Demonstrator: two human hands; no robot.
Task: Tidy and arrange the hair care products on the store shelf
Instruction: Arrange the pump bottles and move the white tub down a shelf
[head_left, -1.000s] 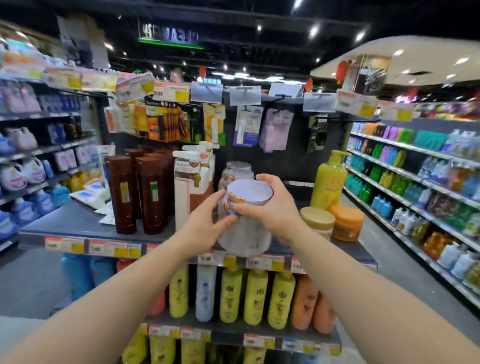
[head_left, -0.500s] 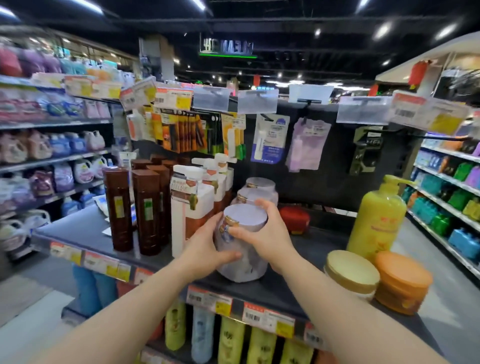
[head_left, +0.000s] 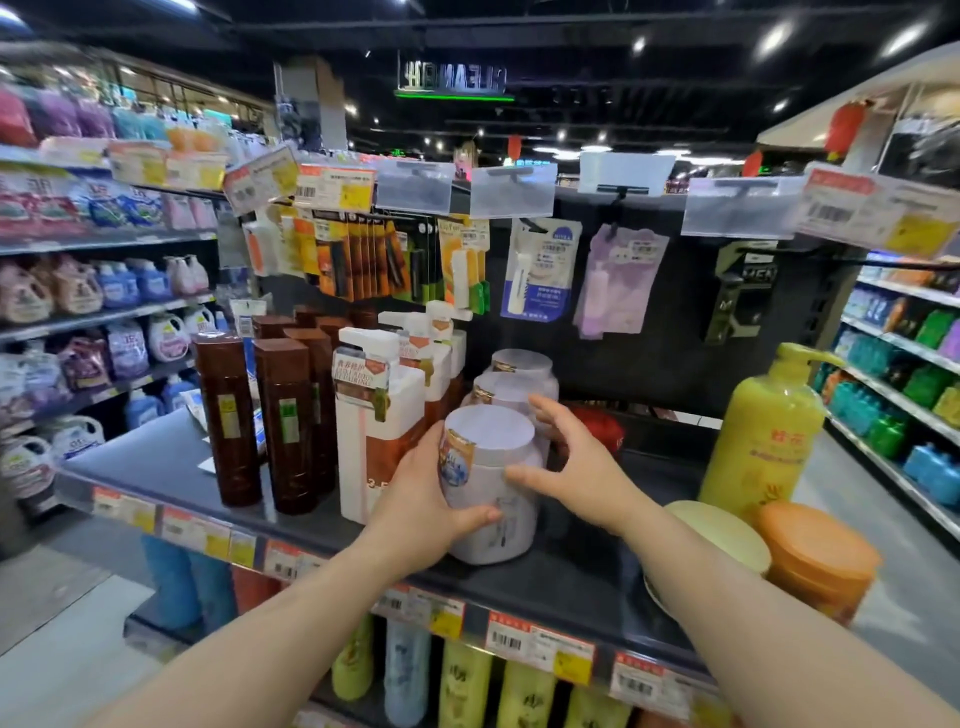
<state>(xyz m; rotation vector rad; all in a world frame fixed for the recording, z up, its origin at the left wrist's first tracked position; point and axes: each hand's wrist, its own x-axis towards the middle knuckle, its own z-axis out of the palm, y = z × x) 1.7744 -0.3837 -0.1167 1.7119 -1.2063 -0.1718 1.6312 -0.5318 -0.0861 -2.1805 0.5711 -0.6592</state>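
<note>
A pale lilac jar with a lilac lid stands on the dark top shelf, in front of two matching jars. My left hand grips its left side, thumb across the front. My right hand hovers just right of the jar with fingers spread, holding nothing. White pump bottles stand in a row directly left of the jar, and tall brown bottles stand further left.
A big yellow pump bottle, a yellow-lidded jar and an orange jar sit at the shelf's right end. A red jar lies behind my right hand. Hanging packets line the back panel. Bottles fill the lower shelf; aisles run on both sides.
The lilac jar has come down from the air onto the shelf in front of the matching jars. My right hand has let go and opened; my left still holds it.
</note>
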